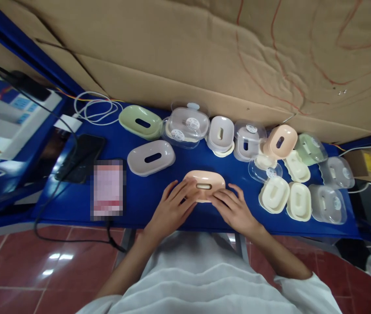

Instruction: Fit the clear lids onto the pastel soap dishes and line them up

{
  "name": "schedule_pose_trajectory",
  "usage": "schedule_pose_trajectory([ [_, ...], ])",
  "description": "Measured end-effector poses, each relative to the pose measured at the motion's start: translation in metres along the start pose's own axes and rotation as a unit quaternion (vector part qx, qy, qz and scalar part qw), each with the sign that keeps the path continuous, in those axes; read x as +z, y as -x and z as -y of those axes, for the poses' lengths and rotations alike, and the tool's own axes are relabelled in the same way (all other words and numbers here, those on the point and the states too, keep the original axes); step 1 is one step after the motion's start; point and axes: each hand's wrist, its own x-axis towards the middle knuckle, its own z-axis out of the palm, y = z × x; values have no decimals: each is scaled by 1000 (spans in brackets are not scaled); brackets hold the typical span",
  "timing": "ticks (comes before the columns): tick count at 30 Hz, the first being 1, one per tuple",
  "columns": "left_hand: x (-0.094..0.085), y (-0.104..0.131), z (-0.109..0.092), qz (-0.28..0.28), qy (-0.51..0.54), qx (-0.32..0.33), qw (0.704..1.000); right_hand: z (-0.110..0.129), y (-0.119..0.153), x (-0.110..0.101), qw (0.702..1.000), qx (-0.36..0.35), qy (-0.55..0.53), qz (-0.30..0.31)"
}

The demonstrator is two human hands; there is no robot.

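A peach oval soap dish (216,178) with a slot in its middle is between my hands, near the front of the blue table. Something cream-coloured shows through the slot and under the front rim. My left hand (175,203) grips the dish's left end, fingers over the rim. On the right end, my right hand (234,207) has its fingers bent over the edge. The thumbs are mostly hidden. Just beyond my left hand lies a lilac slotted dish (136,160), with a green one (128,117) behind it.
Clear lids (201,120) and lilac dishes (222,124) line the back. Right are another peach dish (288,135), cream trays (298,213) and clear-lidded pieces (338,213). Left are a phone with a blurred screen (108,187), a black device (90,150) and cables (98,120). Cardboard (172,52) walls the back.
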Motion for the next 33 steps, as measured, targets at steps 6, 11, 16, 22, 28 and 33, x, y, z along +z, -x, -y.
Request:
schedule_pose_trajectory([
  [6,-1,1,5,38,25,35,998,-7,11,7,999,-21,8,29],
  [11,0,8,4,-1,56,-9,998,-61,23,-29,981,161,110,-1],
  [16,-2,10,4,-20,125,-61,990,-110,41,-53,951,280,132,8],
  [22,8,-1,0,8,202,-130,971,-52,2,-38,987,159,-10,0],
  [28,19,-2,4,-11,227,-141,964,11,-20,5,999,34,18,27],
  [33,18,1,9,-14,226,-148,963,4,-10,14,998,-15,45,33],
])
